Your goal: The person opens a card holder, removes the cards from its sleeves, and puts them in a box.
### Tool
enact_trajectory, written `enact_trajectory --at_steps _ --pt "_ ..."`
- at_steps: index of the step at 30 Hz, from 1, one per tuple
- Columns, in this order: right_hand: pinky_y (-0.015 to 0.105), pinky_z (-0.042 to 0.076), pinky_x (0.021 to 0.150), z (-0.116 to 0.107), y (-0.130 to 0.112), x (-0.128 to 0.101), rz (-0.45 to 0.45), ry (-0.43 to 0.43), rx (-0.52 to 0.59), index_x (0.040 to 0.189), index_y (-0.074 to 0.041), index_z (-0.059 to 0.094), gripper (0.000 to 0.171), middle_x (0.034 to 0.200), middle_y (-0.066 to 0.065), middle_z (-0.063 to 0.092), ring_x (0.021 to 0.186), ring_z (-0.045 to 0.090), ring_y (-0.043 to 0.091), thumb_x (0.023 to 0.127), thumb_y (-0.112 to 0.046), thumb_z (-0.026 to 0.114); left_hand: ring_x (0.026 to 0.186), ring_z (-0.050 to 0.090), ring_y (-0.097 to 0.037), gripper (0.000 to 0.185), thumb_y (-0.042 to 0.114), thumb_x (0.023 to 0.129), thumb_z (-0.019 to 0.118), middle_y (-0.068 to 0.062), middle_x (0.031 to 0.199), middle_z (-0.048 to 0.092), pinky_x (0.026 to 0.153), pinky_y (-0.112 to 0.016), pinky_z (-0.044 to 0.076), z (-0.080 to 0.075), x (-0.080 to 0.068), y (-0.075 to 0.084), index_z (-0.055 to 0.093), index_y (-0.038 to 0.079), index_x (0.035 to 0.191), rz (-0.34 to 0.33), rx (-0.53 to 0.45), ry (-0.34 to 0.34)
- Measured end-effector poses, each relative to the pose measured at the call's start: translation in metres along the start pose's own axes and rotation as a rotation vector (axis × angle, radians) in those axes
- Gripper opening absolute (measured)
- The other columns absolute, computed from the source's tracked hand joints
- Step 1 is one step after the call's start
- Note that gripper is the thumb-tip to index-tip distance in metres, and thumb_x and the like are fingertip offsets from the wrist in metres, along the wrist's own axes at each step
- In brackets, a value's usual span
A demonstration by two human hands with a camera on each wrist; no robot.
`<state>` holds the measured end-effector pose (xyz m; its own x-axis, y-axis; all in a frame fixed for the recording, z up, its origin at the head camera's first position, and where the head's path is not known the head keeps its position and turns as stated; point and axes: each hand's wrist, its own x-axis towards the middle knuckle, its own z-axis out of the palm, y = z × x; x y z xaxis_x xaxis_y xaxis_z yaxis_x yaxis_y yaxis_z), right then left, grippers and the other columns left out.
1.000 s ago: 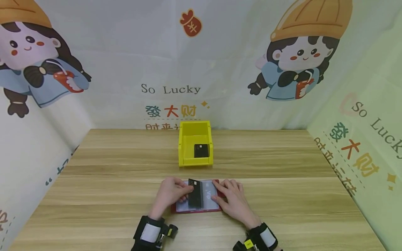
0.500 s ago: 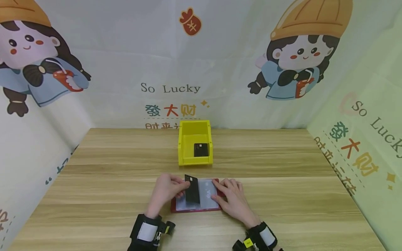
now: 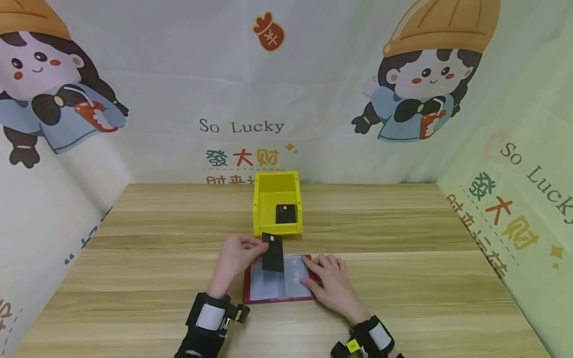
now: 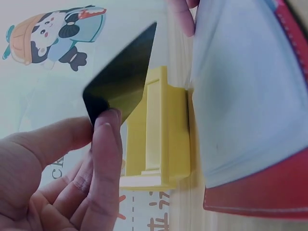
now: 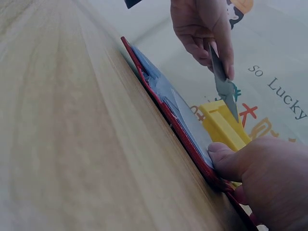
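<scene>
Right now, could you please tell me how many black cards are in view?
2: one black card pinched in the left hand above the red card holder, another lying in the yellow bin. More may sit hidden in the holder's sleeves.

Staged recording booth, not lived-in room. Printed cartoon backdrop (image 3: 286,89) is enclosing wooden table (image 3: 134,278) on three sides, showing girl in orange hat with drink, "So Lucky" lettering, Chinese characters. Fabric is hanging in soft folds, meeting at corners like tent walls. Single yellow plastic bin (image 3: 277,204) is sitting at table's far edge. Person is wearing black wrist straps (image 3: 208,318) carrying cameras, pointing to data-collection setup.
</scene>
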<state>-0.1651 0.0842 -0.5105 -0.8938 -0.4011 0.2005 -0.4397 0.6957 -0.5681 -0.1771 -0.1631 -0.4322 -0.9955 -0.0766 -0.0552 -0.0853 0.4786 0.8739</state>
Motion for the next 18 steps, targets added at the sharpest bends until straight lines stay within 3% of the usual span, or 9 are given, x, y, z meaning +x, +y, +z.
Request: enact_trajectory --at_steps 6,12,18 --pt "0.044 0.026 0.092 0.0 -0.001 0.001 0.01 -0.002 -0.003 0.142 -0.005 0.065 0.051 0.094 -0.005 0.048 0.097 0.04 0.017 0.096 -0.024 0.076 0.065 0.073 -0.019 0.017 0.008 0.095 0.075 -0.02 0.085 0.078 0.063 -0.029 0.06 0.003 0.014 0.005 0.077 -0.008 0.1 0.048 -0.023 0.034" --pt "0.044 0.026 0.092 -0.001 -0.001 0.001 0.005 -0.003 -0.004 0.142 -0.005 0.065 0.051 0.094 -0.005 0.048 0.097 0.041 0.017 0.097 -0.024 0.076 0.066 0.073 -0.023 0.022 0.004 0.096 0.068 -0.026 0.093 0.077 0.061 -0.026 0.057 0.008 0.025 0.013 0.074 -0.013 0.109 0.121 0.024 0.08" --pt "0.044 0.026 0.093 -0.001 -0.001 0.001 0.005 -0.007 0.001 0.142 -0.005 0.065 0.051 0.094 -0.004 0.049 0.097 0.041 0.017 0.096 -0.024 0.076 0.076 0.07 -0.029 0.024 0.004 0.096 0.065 -0.025 0.097 0.076 0.065 -0.025 0.048 0.015 0.038 0.018 0.075 -0.011 0.112 0.15 0.099 0.128"
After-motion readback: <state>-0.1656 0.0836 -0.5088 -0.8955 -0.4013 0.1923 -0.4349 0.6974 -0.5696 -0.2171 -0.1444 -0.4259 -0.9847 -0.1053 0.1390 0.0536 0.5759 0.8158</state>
